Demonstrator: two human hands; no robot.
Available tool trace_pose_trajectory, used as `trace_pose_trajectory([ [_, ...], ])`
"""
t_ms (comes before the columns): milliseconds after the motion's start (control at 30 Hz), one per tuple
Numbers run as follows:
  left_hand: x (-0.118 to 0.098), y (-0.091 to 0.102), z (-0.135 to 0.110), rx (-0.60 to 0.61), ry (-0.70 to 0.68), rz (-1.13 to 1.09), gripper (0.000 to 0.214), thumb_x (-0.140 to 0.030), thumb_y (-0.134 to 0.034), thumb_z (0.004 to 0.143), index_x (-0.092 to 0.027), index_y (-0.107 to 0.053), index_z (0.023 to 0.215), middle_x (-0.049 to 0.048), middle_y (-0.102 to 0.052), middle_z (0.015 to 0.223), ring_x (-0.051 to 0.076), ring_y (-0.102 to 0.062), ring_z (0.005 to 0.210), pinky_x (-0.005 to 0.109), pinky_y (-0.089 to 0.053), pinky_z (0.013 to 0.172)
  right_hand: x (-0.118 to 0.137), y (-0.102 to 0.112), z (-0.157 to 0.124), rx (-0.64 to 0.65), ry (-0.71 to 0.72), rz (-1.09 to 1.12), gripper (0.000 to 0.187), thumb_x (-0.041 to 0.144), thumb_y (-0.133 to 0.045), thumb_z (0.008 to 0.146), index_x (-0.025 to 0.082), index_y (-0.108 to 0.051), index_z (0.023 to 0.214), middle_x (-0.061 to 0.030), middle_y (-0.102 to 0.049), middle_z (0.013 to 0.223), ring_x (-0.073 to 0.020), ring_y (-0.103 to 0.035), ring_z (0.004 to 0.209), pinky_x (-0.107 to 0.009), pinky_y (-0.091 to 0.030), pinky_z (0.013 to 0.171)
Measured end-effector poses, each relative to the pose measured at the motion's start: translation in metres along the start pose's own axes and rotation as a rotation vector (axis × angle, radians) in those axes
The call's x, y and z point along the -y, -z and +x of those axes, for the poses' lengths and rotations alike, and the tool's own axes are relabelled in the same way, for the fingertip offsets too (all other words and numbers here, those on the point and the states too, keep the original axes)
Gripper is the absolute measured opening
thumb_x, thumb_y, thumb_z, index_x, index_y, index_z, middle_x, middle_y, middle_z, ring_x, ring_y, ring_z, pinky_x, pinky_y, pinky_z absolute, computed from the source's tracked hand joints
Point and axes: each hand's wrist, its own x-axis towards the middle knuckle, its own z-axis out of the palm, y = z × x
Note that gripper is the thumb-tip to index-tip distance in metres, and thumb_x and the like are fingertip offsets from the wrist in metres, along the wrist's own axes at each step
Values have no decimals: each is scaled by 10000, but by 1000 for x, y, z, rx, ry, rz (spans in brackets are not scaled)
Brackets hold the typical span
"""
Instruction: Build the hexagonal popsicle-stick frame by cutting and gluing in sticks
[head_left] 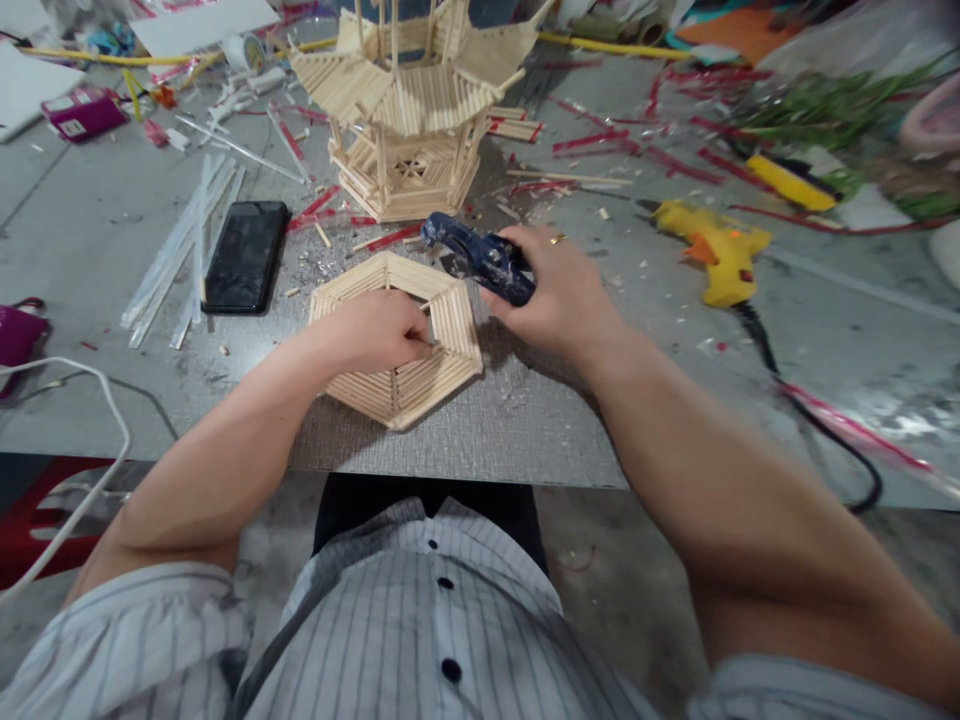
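Note:
A flat hexagonal frame of thin wooden sticks [442,375] lies on the table in front of me, with an opening in its middle. Over that opening is my left hand [386,330], its fingers bent and closed; the fingertips point down and whatever they pinch is hidden. My right hand [559,290] grips a dark blue hand tool [487,262] with pale smears, held just off the frame's upper right edge. The tool's exact kind is not clear. Behind the frame stands a tiered pavilion model of the same sticks [412,110].
A black phone [246,257] and clear glue sticks [184,245] lie to the left. At right rests a yellow glue gun [716,250] with a black cord [810,405]. A yellow-handled cutter [791,182], red plastic strips and stick scraps litter the back. A white cable [112,420] hangs at left.

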Motion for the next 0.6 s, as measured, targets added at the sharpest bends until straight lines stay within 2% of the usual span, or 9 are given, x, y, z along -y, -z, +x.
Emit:
trace_pose_trajectory([
  [300,2,11,-4,119,-33,-45,216,-310,-551,787,-226,-743,836,-30,-718,785,96,-575,674,215,-365,686,5,3,-1,21,-24,-61,488,363,-563,741,294,-492,1218,-98,-601,1169,-336,-553,1091,-538,-443,912],
  [600,1,9,-5,66,-21,56,256,-309,-502,807,-232,-741,855,2,-719,827,122,-594,722,231,-366,694,1,1,-1,-16,-1,-61,516,353,-599,717,289,-501,1220,-95,-607,1163,-326,-568,1068,-534,-464,902],
])
